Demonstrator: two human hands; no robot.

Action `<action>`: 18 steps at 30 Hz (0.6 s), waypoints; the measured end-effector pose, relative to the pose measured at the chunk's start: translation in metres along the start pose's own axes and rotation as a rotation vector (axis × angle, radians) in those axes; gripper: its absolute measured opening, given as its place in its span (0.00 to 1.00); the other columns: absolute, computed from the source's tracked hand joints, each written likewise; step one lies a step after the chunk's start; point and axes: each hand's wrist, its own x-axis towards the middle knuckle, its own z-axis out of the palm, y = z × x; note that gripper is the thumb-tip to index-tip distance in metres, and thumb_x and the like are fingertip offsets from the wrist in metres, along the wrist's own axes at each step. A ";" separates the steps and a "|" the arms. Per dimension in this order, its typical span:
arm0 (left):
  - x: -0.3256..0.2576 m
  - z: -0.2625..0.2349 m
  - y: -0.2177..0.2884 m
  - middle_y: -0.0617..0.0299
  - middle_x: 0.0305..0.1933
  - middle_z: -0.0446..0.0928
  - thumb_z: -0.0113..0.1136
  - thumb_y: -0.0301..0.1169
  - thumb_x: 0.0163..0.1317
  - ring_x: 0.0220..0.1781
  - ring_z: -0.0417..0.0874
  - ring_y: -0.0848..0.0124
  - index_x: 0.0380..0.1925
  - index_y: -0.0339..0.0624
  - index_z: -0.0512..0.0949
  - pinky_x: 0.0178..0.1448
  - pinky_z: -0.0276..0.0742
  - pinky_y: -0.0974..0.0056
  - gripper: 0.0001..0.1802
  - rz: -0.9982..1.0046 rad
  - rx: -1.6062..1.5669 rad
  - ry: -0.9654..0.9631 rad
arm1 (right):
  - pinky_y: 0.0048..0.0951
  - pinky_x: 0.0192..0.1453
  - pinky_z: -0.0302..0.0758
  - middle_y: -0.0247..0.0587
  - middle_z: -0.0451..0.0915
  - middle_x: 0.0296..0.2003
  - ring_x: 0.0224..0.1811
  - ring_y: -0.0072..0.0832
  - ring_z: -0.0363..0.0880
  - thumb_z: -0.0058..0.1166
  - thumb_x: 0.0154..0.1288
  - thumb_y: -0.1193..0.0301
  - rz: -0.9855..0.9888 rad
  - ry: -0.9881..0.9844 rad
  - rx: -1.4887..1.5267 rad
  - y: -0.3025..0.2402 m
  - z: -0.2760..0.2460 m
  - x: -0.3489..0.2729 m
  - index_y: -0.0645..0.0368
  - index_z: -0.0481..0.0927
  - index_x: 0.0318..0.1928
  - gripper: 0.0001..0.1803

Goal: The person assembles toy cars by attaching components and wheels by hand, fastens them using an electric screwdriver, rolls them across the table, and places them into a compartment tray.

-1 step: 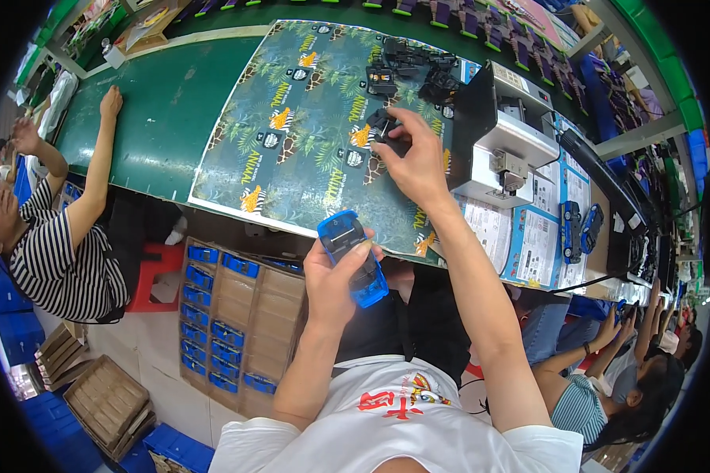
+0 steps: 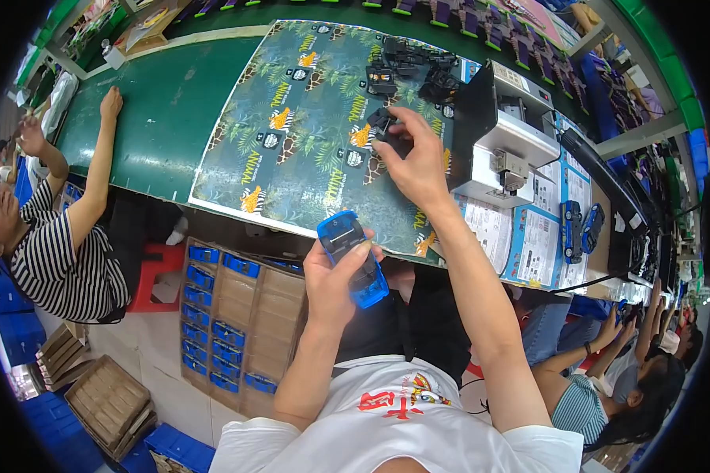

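Left hand: the left hand (image 2: 331, 276) grips a blue toy car body (image 2: 339, 232), thumb across its dark middle, near the front edge of the bench (image 2: 146, 114).
Right hand: the right hand (image 2: 420, 162) is over the bench, thumb and fingers curved around a black part (image 2: 381, 121); whether the grip is firm cannot be told.
Body and part: well apart, not joined.
Printed sheet: the animal-pattern sheet (image 2: 300, 162) covers the bench beneath the black part.
Black parts: a loose heap of black parts (image 2: 440, 83) lies beyond the right hand; judged as stock not yet used.
Metal machine: the metal machine (image 2: 521, 146) stands right of the right hand.
Finished-looking cars: two blue cars (image 2: 571, 231) lie side by side on the right; their completeness is a judgement.
Tray: the brown divided tray (image 2: 274, 303), below the bench at left, holds further blue pieces (image 2: 227, 351), mostly in its left columns.
Count left: cannot be told.
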 end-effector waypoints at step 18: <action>0.019 0.009 0.003 0.44 0.56 0.77 0.60 0.22 0.62 0.52 0.84 0.55 0.60 0.35 0.70 0.54 0.86 0.51 0.25 -0.213 -0.121 -0.180 | 0.31 0.55 0.77 0.48 0.78 0.55 0.52 0.33 0.81 0.69 0.52 0.78 0.120 -0.021 0.354 -0.031 -0.059 -0.086 0.61 0.81 0.53 0.25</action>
